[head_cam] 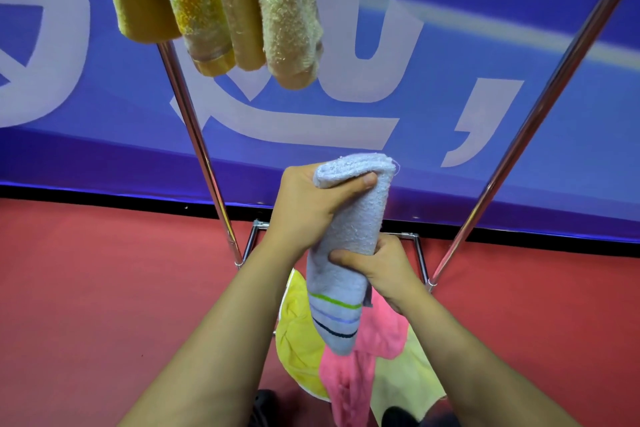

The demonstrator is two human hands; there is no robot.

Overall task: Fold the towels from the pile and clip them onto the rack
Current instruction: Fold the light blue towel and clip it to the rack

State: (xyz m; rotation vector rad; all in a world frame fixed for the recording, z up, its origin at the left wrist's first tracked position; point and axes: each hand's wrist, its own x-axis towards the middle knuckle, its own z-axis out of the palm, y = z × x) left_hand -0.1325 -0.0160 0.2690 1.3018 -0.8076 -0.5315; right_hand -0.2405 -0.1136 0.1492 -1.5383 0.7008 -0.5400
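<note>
Pale blue terry, the folded towel stood nearly upright at the centre of our view. Our left hand gripped its upper end, thumb across the fold; our right hand pinched its middle from 4 o'clock. At 12 o'clock, yellow towels hung from the rack. At 6 o'clock, the pile lay on the red floor.

Folded towel: pale lavender terry with green, violet and dark stripes near its lower end; held upright, folded into a narrow strip. Pile: yellow, pink and pale yellow towels, crumpled at the foot of the rack. Four folded yellow and beige towels hang at the top.
</note>
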